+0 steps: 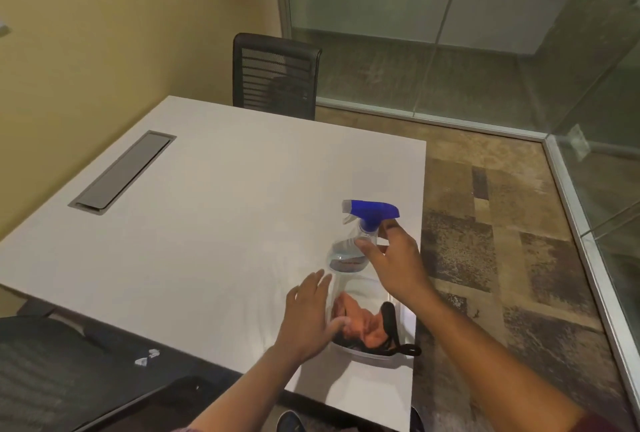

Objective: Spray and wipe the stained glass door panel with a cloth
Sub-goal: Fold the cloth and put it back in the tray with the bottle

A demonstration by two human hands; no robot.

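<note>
A clear spray bottle (349,251) with a blue trigger head stands on the white table (207,223) near its right edge. My right hand (394,261) curls around the bottle's neck, thumb and fingers touching it. Just in front of the bottle sits a clear plastic container (377,355) holding an orange cloth (356,324) and a black strap. My left hand (311,313) rests flat against the container's left side, fingers spread. Glass panels (450,26) stand beyond the table at the back right.
A black mesh chair (277,74) stands at the table's far side. A grey cable hatch (124,171) is set into the tabletop at the left. Another dark chair (52,372) is at the near left. A patterned floor stretches to the right, bounded by a metal-framed glass wall (588,223).
</note>
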